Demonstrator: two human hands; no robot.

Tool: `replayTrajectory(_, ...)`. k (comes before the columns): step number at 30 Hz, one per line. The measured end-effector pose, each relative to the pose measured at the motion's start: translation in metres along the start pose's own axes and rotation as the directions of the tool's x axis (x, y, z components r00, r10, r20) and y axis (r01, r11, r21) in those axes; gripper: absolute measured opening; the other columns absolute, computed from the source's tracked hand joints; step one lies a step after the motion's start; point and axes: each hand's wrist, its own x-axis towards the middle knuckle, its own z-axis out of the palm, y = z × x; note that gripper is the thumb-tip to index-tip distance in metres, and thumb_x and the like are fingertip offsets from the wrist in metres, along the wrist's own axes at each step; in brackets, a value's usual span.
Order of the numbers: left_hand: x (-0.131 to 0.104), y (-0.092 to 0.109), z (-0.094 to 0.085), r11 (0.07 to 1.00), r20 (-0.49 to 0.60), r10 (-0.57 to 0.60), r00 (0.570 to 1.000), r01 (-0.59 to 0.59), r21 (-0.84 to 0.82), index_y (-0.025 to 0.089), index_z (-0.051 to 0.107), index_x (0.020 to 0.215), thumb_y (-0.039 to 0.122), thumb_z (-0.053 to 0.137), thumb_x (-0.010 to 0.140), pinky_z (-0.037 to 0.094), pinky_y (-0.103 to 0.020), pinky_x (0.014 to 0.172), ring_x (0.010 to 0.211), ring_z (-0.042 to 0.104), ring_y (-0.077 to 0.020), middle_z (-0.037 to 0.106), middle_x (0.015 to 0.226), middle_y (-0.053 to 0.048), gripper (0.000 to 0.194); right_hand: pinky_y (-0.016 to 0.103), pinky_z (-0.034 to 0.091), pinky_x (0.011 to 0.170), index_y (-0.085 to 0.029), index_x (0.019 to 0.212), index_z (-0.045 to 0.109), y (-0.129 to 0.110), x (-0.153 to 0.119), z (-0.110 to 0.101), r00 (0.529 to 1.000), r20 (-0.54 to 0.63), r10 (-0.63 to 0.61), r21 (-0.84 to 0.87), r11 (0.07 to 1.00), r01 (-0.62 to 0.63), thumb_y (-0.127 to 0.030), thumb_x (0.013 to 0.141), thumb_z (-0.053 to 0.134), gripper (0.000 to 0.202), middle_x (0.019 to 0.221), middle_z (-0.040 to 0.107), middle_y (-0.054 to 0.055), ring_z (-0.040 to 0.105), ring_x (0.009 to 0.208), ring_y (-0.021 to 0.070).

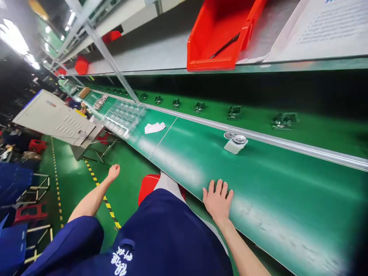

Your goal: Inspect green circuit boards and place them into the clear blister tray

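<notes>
My right hand [219,199] rests flat on the green worktop [258,180] near its front edge, fingers spread, holding nothing. Away from the bench, my left hand [114,171] hangs in the air over the floor, curled into a fist with nothing visible in it. Beyond my right hand, a small white block [235,147] sits by the metal rail, with round silvery metal parts [239,139] on top. Farther left on the worktop lies a crumpled white cloth [154,127].
Behind the metal rail [207,119], several small circuit-board assemblies [199,107] stand in a row. A clear plastic tray [123,115] lies at left. On the shelf, a red bin [211,64] holds a thin dark tool [225,46]. Under me is a red stool [147,186]; a grey cabinet [57,119] stands leftward.
</notes>
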Motion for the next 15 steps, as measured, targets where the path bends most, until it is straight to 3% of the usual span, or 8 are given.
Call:
replayTrajectory(4,0.205,0.073,0.016,0.991,-0.088,0.125,0.988,-0.120,0.058,0.012,0.064,0.108,0.033,0.055,0.096,0.049,-0.041,0.098,0.108,0.063,-0.0199,0.067,0.115,-0.010,0.025,0.059,0.040,0.106,0.002,0.126,0.062,-0.030,0.080,0.080,0.986,-0.127,-0.106,0.018,0.994,0.109,-0.027,0.100,0.034,0.048,0.141,0.049,0.030,0.048,0.132,0.0389)
replayTrajectory(7,0.312,0.108,0.040,0.979,-0.100,0.181,0.978,-0.170,0.109,0.011,0.062,0.106,0.033,0.054,0.095,0.047,-0.040,0.096,0.107,0.062,-0.0215,0.066,0.112,-0.012,0.026,0.054,0.044,0.106,-0.002,0.118,0.067,-0.062,0.134,0.130,0.955,-0.227,-0.189,0.130,0.966,0.222,-0.023,0.099,0.039,0.040,0.136,0.056,0.025,0.052,0.129,0.0347)
replayTrajectory(9,0.350,0.115,0.053,0.972,-0.055,0.201,0.978,-0.192,0.134,0.012,0.062,0.090,0.037,0.054,0.093,0.047,-0.036,0.084,0.092,0.064,-0.0219,0.068,0.092,-0.011,0.026,0.049,0.046,0.107,-0.007,0.112,0.070,-0.092,0.165,0.150,0.937,-0.258,-0.237,0.300,0.902,0.311,-0.021,0.099,0.040,0.035,0.126,0.064,0.019,0.058,0.124,0.0297)
replayTrajectory(11,0.364,0.115,0.058,0.966,-0.028,0.225,0.974,-0.219,0.139,0.016,0.055,0.074,0.039,0.052,0.091,0.044,-0.031,0.072,0.076,0.062,-0.0210,0.063,0.072,-0.007,0.029,0.044,0.050,0.106,-0.011,0.112,0.070,-0.133,0.195,0.160,0.950,-0.207,-0.234,0.561,0.767,0.311,-0.023,0.100,0.039,0.035,0.117,0.069,0.015,0.063,0.116,0.0253)
replayTrajectory(13,0.362,0.112,0.053,0.960,-0.045,0.259,0.965,-0.252,0.118,0.020,0.046,0.064,0.040,0.050,0.090,0.039,-0.029,0.064,0.064,0.056,-0.0182,0.054,0.059,-0.003,0.033,0.040,0.053,0.101,-0.013,0.118,0.067,-0.182,0.226,0.164,0.974,-0.071,-0.216,0.823,0.540,0.180,-0.030,0.101,0.037,0.039,0.116,0.069,0.014,0.065,0.113,0.0240)
replayTrajectory(15,0.350,0.106,0.043,0.953,-0.093,0.298,0.950,-0.292,0.077,0.021,0.039,0.061,0.045,0.046,0.090,0.036,-0.027,0.059,0.057,0.051,-0.0156,0.049,0.053,-0.001,0.038,0.041,0.050,0.106,-0.014,0.126,0.061,-0.233,0.260,0.162,0.968,0.122,-0.221,0.971,0.230,-0.069,-0.038,0.100,0.037,0.043,0.124,0.066,0.015,0.061,0.120,0.0243)
